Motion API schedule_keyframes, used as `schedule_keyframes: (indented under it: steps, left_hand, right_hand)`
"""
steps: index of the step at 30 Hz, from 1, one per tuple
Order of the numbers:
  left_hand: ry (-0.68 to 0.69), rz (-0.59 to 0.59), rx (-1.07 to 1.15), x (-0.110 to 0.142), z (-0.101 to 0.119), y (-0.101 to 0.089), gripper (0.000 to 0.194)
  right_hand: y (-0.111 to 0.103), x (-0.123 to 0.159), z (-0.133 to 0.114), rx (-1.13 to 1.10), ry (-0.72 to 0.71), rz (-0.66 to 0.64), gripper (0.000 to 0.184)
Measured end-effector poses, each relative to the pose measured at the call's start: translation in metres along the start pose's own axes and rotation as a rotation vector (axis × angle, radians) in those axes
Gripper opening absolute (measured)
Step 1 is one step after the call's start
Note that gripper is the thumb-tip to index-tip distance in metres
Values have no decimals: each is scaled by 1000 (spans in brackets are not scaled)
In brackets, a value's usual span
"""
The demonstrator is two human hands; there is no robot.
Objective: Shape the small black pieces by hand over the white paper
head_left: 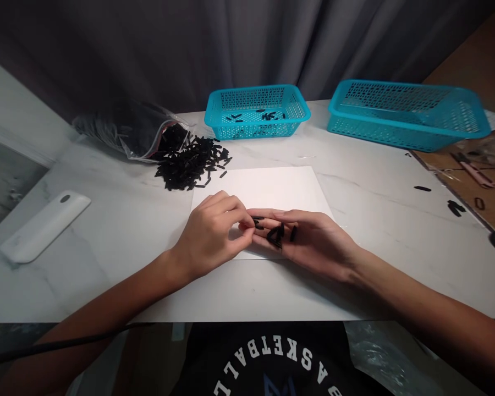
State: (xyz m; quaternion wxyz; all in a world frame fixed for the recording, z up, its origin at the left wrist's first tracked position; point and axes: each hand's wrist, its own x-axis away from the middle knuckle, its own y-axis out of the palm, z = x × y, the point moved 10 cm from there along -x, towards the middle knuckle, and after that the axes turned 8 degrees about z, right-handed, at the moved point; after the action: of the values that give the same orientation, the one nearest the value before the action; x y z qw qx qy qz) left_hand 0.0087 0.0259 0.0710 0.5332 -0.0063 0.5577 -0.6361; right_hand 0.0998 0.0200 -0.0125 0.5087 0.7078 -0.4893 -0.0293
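My left hand is closed in a pinch, thumb and forefinger meeting at the fingertips of my right hand. Small dark strips show right at the pinch; how many the left fingers grip is hidden. My right hand lies palm up, fingers pointing left, and carries several small, flat, elongated black pieces on its fingers and palm. Both hands are above a white sheet on the table. Beyond my left hand, a heap of the same black pieces spills from a clear zip bag.
A blue basket at the back holds several black pieces; a second blue basket stands right of it. Loose black pieces lie at the right, near a pink-handled tool. A white oblong device rests at the left.
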Motion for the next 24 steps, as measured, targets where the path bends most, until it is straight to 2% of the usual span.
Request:
schedule_keyframes:
  steps: [8,13,16,24]
  left_hand:
    - [221,-12,-155,5,17,3,9]
    - [265,-33,-158,6,20,6,6]
    - [259,15,-87,5,22,0,4]
    - [193,258,138,1,25,-30,10]
  right_hand:
    - [3,0,-1,-33,-18,-48,29]
    - [2,-1,3,-39,5,-57,28]
    - [1,-1,3,-38,13,-36,29]
    - [-11,-1,-1,33,-22,111,25]
